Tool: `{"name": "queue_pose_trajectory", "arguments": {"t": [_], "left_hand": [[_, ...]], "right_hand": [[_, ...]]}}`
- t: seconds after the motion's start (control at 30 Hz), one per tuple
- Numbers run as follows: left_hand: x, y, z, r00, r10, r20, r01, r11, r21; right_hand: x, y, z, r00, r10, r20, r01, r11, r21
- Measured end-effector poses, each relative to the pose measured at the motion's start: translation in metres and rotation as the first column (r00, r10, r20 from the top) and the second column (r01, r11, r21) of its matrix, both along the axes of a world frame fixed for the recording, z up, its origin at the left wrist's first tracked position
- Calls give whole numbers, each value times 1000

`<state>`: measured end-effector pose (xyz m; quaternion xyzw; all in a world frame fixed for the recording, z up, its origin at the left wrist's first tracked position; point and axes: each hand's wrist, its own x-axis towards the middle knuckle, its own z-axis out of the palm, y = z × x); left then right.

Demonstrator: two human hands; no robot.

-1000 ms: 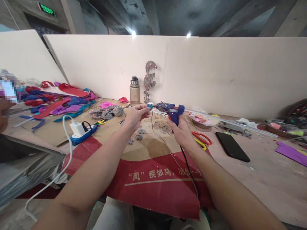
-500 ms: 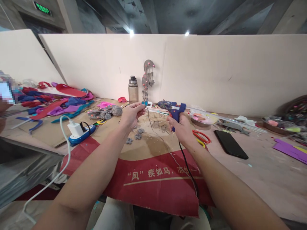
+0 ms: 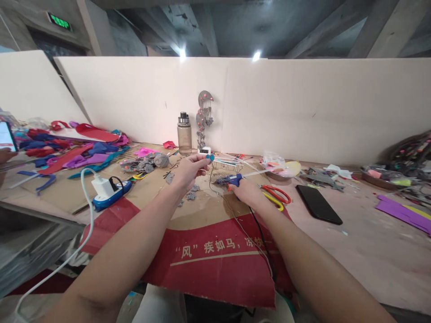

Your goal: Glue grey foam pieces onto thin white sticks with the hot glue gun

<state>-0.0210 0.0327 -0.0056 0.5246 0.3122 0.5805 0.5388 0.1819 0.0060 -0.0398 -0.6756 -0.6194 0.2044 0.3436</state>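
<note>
My left hand (image 3: 193, 169) is raised over the table, thumb and fingertips pinching a small round teal piece (image 3: 210, 158). A thin grey yarn (image 3: 226, 201) hangs from that pinch and runs down across the cardboard. Low over the board, my right hand (image 3: 249, 190) is closed round a blue hot glue gun (image 3: 235, 180), whose nozzle points left; its handle is mostly hidden by the hand. Small grey yarn flowers (image 3: 191, 194) lie under my left hand. Red-and-yellow scissors (image 3: 278, 195) rest just right of my right hand.
A bottle (image 3: 184, 137) and a grey hanging ornament (image 3: 204, 116) stand by the white partition (image 3: 286, 98). A power strip (image 3: 112, 196) and cloth scraps (image 3: 79, 154) are at left. A phone (image 3: 318, 204) lies at right. Another person's hand (image 3: 6, 155) shows at the far left.
My right hand has lowered the glue gun from upright toward the board, nozzle still leftward. My left hand keeps its pinch on the teal piece, now slightly lower and farther right in view.
</note>
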Motion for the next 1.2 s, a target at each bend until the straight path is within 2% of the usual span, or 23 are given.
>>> {"name": "queue_pose_trajectory", "arguments": {"t": [0.07,0.13,0.2,0.23,0.27,0.33,0.37,0.4,0.63,0.87,1.03,1.2], "left_hand": [[4,-4,0,1000,-10,-28,10,1000,5],[8,-9,-1,998,-8,-60,9,1000,13],[12,-12,-2,995,12,-104,-8,1000,30],[14,-14,-2,992,18,-128,-13,999,45],[16,-15,-3,989,25,-149,-16,998,59],[18,-17,-5,986,30,-167,-18,997,71],[19,-17,-5,987,28,-161,-17,998,66],[19,-18,-5,989,22,-145,-15,998,54],[23,-19,-6,993,-88,-78,87,996,-19],[25,-19,-5,977,-212,26,214,969,-120],[26,-19,-7,973,-228,36,231,962,-143],[27,-17,-10,979,-203,9,203,971,-124]], "right_hand": [[-2,-2,4,985,-75,155,42,978,203],[-8,-5,9,991,-45,130,-6,930,367],[-19,-9,14,977,167,-130,-97,900,425],[-25,-11,17,912,288,-292,-144,891,431],[-31,-13,18,814,378,-441,-186,888,420],[-40,-17,20,643,429,-635,-239,900,366],[-43,-19,20,610,412,-677,-244,910,335],[-45,-20,20,609,388,-691,-233,921,312],[-39,-22,24,816,283,-505,-88,923,375],[-34,-23,26,935,151,-320,-3,908,419],[-33,-27,27,992,81,-94,-19,848,530],[-32,-28,25,994,81,67,-105,800,591]]}}
